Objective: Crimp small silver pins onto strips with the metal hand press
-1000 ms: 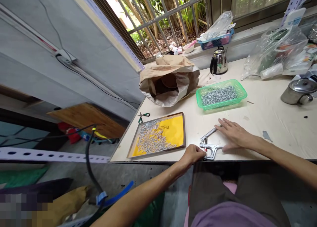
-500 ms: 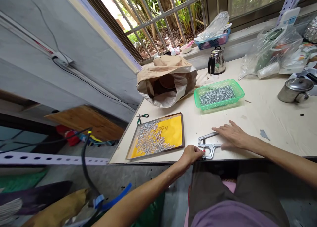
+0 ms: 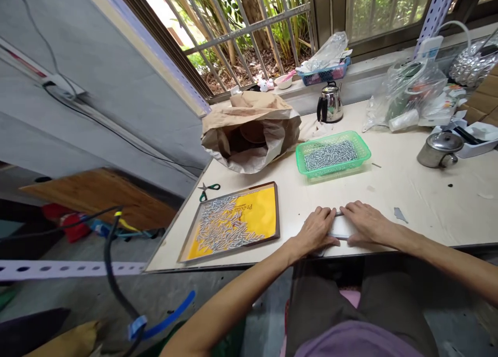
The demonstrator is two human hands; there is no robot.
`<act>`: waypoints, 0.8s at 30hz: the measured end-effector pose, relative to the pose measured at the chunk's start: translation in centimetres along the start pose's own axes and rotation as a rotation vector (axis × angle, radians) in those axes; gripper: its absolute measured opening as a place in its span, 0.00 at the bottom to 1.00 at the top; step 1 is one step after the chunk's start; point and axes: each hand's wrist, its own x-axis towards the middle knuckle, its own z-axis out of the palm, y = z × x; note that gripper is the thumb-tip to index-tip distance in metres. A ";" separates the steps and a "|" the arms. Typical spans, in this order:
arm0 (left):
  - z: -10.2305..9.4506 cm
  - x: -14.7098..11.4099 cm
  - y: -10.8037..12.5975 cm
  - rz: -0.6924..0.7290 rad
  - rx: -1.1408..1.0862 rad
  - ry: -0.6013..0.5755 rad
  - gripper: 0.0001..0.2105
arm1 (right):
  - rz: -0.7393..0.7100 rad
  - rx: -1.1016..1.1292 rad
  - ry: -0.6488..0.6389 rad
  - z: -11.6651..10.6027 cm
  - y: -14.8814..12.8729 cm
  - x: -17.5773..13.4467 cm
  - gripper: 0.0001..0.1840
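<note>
My left hand point(image 3: 317, 230) is closed over the head of a silver plier-like hand tool point(image 3: 341, 237) lying at the table's front edge. Fingers of my right hand point(image 3: 368, 222) are curled over the far ends of its two handles. Between the hands, short stretches of both handles show; the jaws are hidden under my left hand. To the left, a shallow tray point(image 3: 277, 211) lined with a yellow sheet point(image 3: 264, 206) holds many small silver metal pins point(image 3: 221, 224). Beyond my hands, a green plastic basket point(image 3: 299, 162) contains more small silver pieces point(image 3: 330, 156).
Green-handled scissors point(image 3: 212, 187) lie behind the tray. An open brown paper bag point(image 3: 249, 108) stands near the window. Farther back is a steel kettle point(image 3: 330, 105); a lidded metal cup point(image 3: 439, 149) and plastic bags point(image 3: 404, 97) are at right.
My left hand has moved from pinching near the tool's lower head to covering its head. My right hand has closed onto the handles. The view has shifted slightly right.
</note>
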 end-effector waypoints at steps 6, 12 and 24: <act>-0.8 1.0 0.5 -0.017 -0.015 -0.083 0.19 | 0.010 0.015 -0.026 -1.2 -0.1 -0.2 0.19; 0.2 1.0 0.6 -0.103 -0.133 -0.015 0.06 | -0.119 -0.107 0.102 0.2 -0.2 -0.6 0.08; 4.3 -1.5 3.2 -0.050 -0.101 0.354 0.12 | -0.112 0.125 0.033 -0.3 4.2 0.8 0.20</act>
